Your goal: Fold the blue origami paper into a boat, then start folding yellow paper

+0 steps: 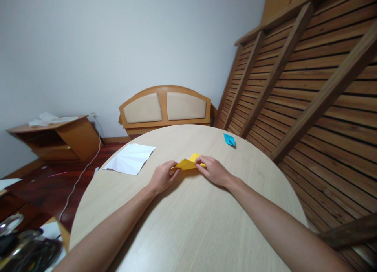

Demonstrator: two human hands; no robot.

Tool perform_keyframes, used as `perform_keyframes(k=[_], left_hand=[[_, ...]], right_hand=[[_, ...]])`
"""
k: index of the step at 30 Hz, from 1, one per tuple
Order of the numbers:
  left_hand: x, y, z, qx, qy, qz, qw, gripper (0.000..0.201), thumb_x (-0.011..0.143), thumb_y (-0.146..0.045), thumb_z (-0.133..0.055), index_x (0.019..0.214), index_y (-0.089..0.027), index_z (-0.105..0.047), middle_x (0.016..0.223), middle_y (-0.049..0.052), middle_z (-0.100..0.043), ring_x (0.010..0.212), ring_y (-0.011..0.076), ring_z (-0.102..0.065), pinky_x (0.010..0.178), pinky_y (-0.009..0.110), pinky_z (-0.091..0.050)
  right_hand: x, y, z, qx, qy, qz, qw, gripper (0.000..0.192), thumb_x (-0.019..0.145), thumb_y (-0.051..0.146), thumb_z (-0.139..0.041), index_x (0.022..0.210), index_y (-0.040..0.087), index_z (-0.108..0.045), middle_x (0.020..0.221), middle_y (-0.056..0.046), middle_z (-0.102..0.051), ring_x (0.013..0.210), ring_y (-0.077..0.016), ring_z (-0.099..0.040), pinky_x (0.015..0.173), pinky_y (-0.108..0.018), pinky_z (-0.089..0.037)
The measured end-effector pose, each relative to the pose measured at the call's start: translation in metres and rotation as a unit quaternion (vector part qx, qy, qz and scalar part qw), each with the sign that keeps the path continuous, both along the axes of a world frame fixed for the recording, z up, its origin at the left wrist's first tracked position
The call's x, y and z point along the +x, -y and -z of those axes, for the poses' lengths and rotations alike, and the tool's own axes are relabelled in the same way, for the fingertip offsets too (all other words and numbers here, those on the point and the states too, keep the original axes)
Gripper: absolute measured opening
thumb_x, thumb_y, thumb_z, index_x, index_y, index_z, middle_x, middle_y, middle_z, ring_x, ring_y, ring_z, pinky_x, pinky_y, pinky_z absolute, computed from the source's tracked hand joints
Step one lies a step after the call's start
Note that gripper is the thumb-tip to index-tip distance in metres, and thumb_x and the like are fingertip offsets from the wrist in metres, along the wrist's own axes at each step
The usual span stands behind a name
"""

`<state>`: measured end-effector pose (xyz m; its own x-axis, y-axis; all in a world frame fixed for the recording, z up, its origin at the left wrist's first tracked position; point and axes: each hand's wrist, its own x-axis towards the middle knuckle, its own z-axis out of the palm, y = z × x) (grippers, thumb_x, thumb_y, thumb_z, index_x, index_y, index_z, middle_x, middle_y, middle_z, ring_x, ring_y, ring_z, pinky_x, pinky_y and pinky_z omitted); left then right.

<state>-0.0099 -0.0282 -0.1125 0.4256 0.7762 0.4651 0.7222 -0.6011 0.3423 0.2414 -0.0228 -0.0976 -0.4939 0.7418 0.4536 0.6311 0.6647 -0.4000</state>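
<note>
A piece of folded yellow paper (186,164) is held between both hands just over the round table (188,225). My left hand (163,176) pinches its left end between thumb and fingers. At the opposite end, my right hand (212,169) grips the paper the same way. The yellow paper has a raised point in the middle and another flap standing behind it. Fingers hide both of its ends. Farther back on the right lies a small folded blue paper boat (229,140). A creased white sheet (130,158) lies on the table to the left of my left hand.
Behind the table stands a padded wooden headboard (165,107). A large slatted wooden frame (309,79) leans along the right side. On the left are a low wooden cabinet (73,140) with white material on top and a white cable (79,177) across the floor.
</note>
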Motion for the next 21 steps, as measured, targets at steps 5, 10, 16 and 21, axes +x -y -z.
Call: perform_keyframes(k=[5,10,16,21], left_hand=[[0.0023,-0.0012,0.0034,0.036,0.077,0.005,0.996,0.013,0.095,-0.029,-0.051,0.098,-0.021,-0.06,0.088,0.004,-0.074,0.071,0.0175,-0.069,0.065,0.027,-0.051],[0.0021,-0.0029,0.0052,0.068,0.11,0.008,0.992,0.01,0.095,-0.026,-0.052,0.098,-0.021,-0.06,0.088,0.004,-0.075,0.073,0.0183,-0.071,0.065,0.028,-0.054],[0.0004,-0.0043,0.0039,0.068,0.138,0.082,0.985,0.037,0.078,0.003,-0.046,0.103,-0.019,-0.061,0.1,0.006,-0.074,0.089,0.0169,-0.072,0.08,0.03,-0.057],[0.0014,-0.0021,-0.0013,0.115,0.135,0.138,0.974,0.034,0.076,0.006,-0.041,0.093,-0.019,-0.058,0.104,0.007,-0.072,0.093,0.0166,-0.069,0.079,0.031,-0.056]], right_hand=[[0.0006,-0.0007,-0.0006,0.032,-0.043,-0.013,0.998,0.012,0.092,0.019,-0.056,0.102,0.022,-0.062,0.101,-0.005,-0.072,0.092,-0.0211,-0.066,0.084,-0.035,-0.047],[0.0016,-0.0012,-0.0015,0.054,-0.08,-0.025,0.995,0.013,0.091,0.016,-0.057,0.101,0.022,-0.06,0.099,-0.004,-0.072,0.088,-0.0196,-0.067,0.081,-0.034,-0.049],[0.0054,-0.0021,-0.0036,0.078,-0.087,-0.064,0.991,0.019,0.086,0.006,-0.054,0.094,0.022,-0.059,0.094,-0.003,-0.07,0.091,-0.0194,-0.066,0.083,-0.035,-0.051],[0.0075,-0.0012,-0.0075,0.062,-0.106,-0.088,0.988,0.021,0.086,0.003,-0.05,0.091,0.022,-0.059,0.102,-0.004,-0.071,0.098,-0.0181,-0.066,0.089,-0.035,-0.051]])
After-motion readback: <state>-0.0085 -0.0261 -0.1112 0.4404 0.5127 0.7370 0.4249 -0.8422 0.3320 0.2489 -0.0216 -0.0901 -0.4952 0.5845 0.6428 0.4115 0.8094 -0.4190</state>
